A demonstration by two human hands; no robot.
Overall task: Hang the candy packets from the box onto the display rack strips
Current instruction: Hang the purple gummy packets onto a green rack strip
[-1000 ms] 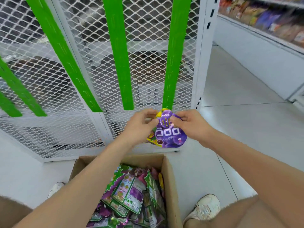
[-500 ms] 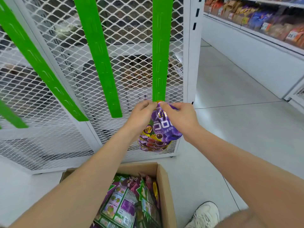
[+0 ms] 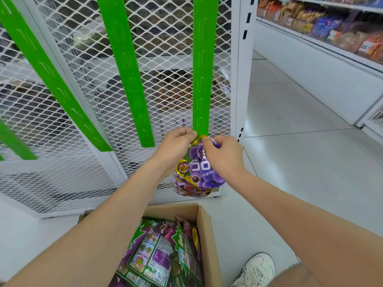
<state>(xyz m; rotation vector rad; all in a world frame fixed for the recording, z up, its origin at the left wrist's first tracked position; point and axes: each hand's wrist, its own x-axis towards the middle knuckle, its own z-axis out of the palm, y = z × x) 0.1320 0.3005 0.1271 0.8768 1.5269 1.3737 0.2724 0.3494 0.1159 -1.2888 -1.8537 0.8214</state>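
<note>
Head view: you have both hands up at the lower end of the right-hand green strip (image 3: pixel 204 69) on the white mesh rack (image 3: pixel 170 48). Your left hand (image 3: pixel 176 146) and your right hand (image 3: pixel 223 156) each pinch the top edge of the purple candy packet (image 3: pixel 199 177), thumbs and fingertips closed on it from either side. The packet hangs straight down between and below your hands, its top right at the strip's bottom tip. Whether your left fingertips also touch the strip, I cannot tell. A second layer of foil shows behind the packet's lower edge; it may be more than one packet.

A second ago you held the packet lower, clear of the strip, with its face turned up toward you. Since then you have lifted it, and its top now meets the strip's end. That puts you at the hooking step: by my reading, the packet's hang hole has to catch one of the strip's lowest tabs, and nothing here shows it caught yet. Let go too soon and it would likely drop.

The middle strip (image 3: pixel 128 69), to the left of your left hand, hangs bare. Below your forearms the cardboard box (image 3: pixel 205 235) sits on the floor (image 3: pixel 300 162), with many green-and-purple packets (image 3: pixel 157 255) in it, so most of the job remains.
</note>
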